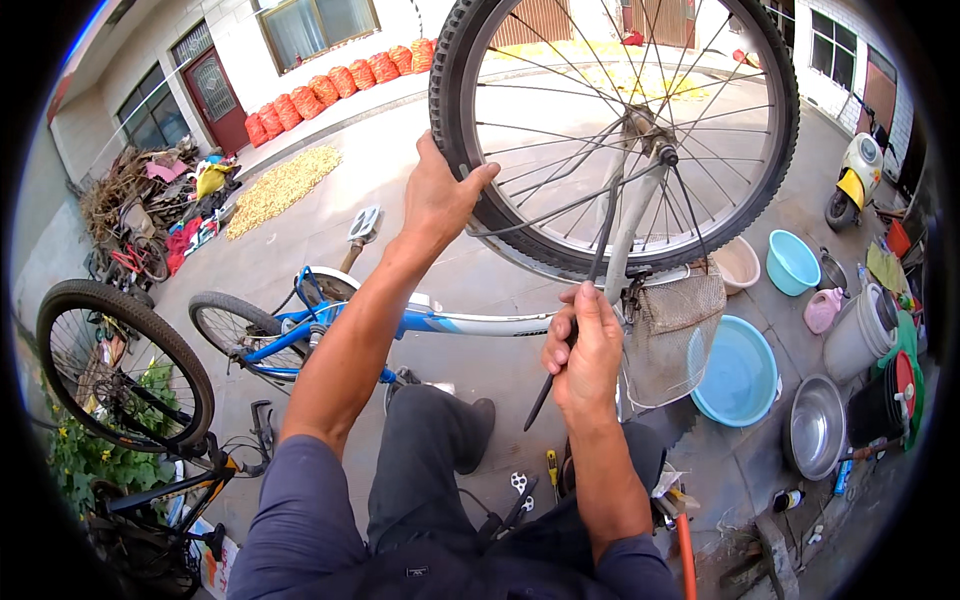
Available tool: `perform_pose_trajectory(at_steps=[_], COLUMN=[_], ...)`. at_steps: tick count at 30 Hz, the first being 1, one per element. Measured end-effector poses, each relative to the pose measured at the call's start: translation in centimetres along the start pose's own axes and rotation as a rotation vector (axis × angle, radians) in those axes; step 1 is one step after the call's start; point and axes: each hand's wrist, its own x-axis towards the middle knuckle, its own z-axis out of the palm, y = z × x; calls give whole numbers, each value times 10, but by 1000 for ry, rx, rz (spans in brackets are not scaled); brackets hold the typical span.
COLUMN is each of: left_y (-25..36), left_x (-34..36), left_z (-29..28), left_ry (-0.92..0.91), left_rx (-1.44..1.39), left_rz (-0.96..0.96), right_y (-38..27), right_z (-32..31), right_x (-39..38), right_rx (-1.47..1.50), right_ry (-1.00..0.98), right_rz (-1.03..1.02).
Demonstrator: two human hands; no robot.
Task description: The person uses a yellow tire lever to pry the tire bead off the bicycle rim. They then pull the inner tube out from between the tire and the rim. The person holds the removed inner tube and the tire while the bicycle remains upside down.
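My left hand (440,195) grips the left side of a bicycle wheel (450,100), with its thumb over the rim and its fingers behind the black knobby tyre. The wheel stands raised in front of me, its spokes and hub (645,130) facing me. Below the wheel, my right hand (585,350) is closed around a thin black rod (538,402). One end points down toward my legs; the other runs up beside the grey fork (628,220). The blue and white bicycle frame (480,325) stretches to the left behind my left forearm. A wire basket (675,310) hangs beside the fork.
Another bicycle (130,300) stands at the left. A blue basin of water (735,375), a metal basin (817,427) and buckets (855,335) sit at the right. A yellow screwdriver (552,467) lies near my legs. Red sacks (325,90) line the far wall.
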Motion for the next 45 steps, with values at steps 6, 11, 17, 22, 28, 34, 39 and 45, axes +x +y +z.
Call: perform_pose_trajectory(at_steps=[6,11,17,22,28,34,39,45], left_y=[-2,15,10,16,19,42,27,7], left_x=[6,37,69,95,115,120,103,76], left_z=[12,-8,-30,-32,-33,-24,-20,-9], left_ry=[69,136,21,-277,-514,-263,-164,-45], left_rx=[244,389,-539,-816,-1036,-802,-752,-599], left_rz=[-93,58,161,-105,-249,-249,-231,-104], right_y=[-9,-10,-15,-14,-13,-10,-10,-10], right_z=[-5,-5,-6,-9,-9,-14,-20,-23], right_x=[3,2,3,6,7,11,15,16], right_rx=[15,30,24,17,13,20,45,53], right_ry=[20,41,19,52,35,45,46,31], right_rz=[-36,-30,-54,-51,-61,-55,-65,-42])
